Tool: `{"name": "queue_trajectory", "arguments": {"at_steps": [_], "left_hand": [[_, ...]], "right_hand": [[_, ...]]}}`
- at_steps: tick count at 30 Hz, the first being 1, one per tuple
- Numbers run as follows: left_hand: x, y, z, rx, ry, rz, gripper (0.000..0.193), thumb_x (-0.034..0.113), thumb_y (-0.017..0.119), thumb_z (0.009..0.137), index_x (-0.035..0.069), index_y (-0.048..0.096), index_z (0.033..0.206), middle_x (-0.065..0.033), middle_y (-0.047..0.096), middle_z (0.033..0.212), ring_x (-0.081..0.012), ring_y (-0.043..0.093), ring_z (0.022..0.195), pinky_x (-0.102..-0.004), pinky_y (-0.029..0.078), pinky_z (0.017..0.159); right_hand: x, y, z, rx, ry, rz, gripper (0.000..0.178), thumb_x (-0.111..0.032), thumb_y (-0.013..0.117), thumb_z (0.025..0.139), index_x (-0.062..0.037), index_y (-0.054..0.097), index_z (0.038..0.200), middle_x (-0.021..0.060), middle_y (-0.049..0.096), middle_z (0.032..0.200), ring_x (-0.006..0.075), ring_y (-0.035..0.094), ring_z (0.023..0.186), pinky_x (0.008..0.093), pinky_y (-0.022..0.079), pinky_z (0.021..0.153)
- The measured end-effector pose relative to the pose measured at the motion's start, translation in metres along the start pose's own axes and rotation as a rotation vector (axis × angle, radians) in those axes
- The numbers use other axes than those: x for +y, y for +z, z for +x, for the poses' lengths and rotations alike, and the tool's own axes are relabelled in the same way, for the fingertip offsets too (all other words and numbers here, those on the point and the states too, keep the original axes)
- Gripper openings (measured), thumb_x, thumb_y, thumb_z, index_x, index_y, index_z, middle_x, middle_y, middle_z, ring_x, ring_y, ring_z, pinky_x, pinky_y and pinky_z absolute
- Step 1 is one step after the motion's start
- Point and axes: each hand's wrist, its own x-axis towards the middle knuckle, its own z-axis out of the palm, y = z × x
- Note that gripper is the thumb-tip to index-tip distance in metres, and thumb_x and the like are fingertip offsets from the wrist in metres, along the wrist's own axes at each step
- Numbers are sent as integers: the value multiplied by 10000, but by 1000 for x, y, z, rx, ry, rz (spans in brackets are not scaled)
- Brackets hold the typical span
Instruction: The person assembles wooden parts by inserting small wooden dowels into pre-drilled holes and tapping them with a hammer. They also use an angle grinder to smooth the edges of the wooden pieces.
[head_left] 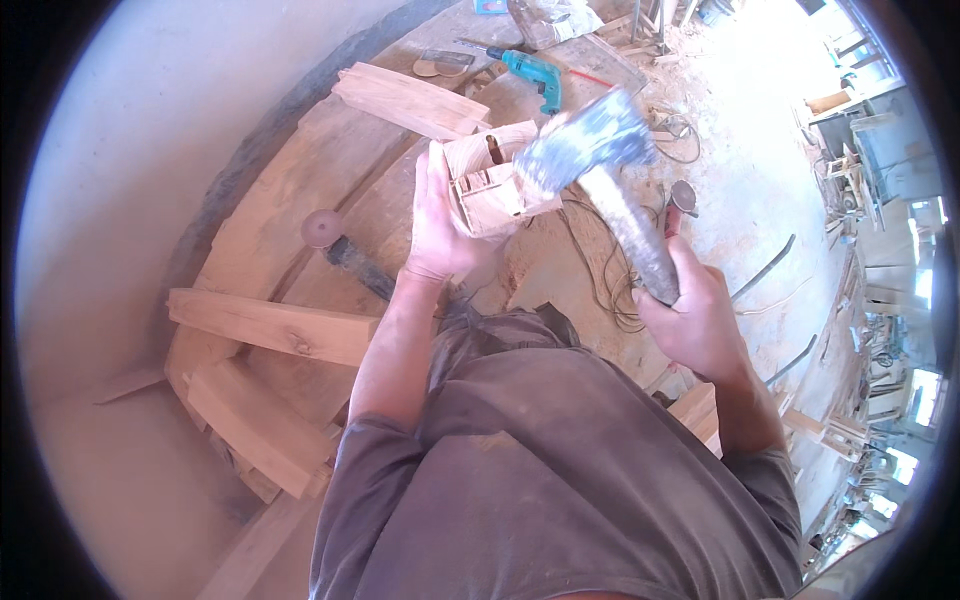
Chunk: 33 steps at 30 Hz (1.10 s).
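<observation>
My left hand (440, 230) grips a squared wooden block (490, 205) from its left side and steadies it in front of me. The end of the block that faces up has dark slots cut in it and a split or joint line across it. In my right hand (695, 315) is the wooden handle of a hammer (625, 215), fingers wrapped round its lower end. The metal hammer head (590, 140) is smeared by motion and overlaps the right side of the block; whether it touches the wood I cannot tell.
A teal power drill (535, 75) lies on the workbench (260, 220) beyond the block. Left of me are an angle grinder (335, 240) and several timber pieces (275, 325). Another grinder with a round disc (682, 198) and loose cable (605, 270) lie to the right. A wall (150, 150) bounds the left.
</observation>
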Motion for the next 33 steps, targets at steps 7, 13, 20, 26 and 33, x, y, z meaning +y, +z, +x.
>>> {"name": "queue_trajectory", "arguments": {"at_steps": [7, 13, 20, 26, 33], "left_hand": [[-4, -4, 14, 46, -22, -68, 874, 286, 898, 648, 21, 489, 1373, -177, 524, 1215, -375, 494, 1121, -455, 422, 1017], [-13, -5, 20, 29, 21, -40, 951, 363, 912, 642, 3, 454, 1394, -190, 530, 1224, -388, 507, 1115, -474, 424, 1014], [-21, -6, 28, 63, 17, -73, 911, 358, 894, 673, 24, 463, 1403, -191, 551, 1236, -402, 514, 1143, -479, 431, 1019], [-26, -8, 33, 33, -1, -67, 929, 349, 903, 649, 22, 467, 1401, -186, 546, 1241, -400, 514, 1142, -473, 432, 1027], [-31, -5, 36, 52, -35, -81, 933, 352, 923, 608, 31, 495, 1372, -168, 546, 1223, -394, 511, 1134, -473, 430, 1016]], "right_hand": [[-39, -19, 3, 633, -234, 629, 259, 86, 704, 853, -19, 540, 1023, -19, 570, 745, 59, 523, 574, 248, 434, 501], [-13, -4, 23, -46, -296, -274, 260, -85, 625, 910, 7, 468, 1095, 239, 618, 684, 416, 672, 650, 484, 511, 558], [-46, -7, 28, -26, 82, -91, 330, -90, 653, 884, 20, 462, 1130, 249, 640, 725, 439, 704, 723, 511, 529, 620], [-34, -6, 34, 31, 34, -62, 309, -74, 681, 857, 11, 529, 1112, 149, 633, 719, 266, 653, 637, 405, 499, 587], [-44, -12, 44, 31, 96, -120, 271, -46, 637, 870, -18, 515, 1110, 204, 651, 748, 360, 696, 675, 474, 509, 603]]}}
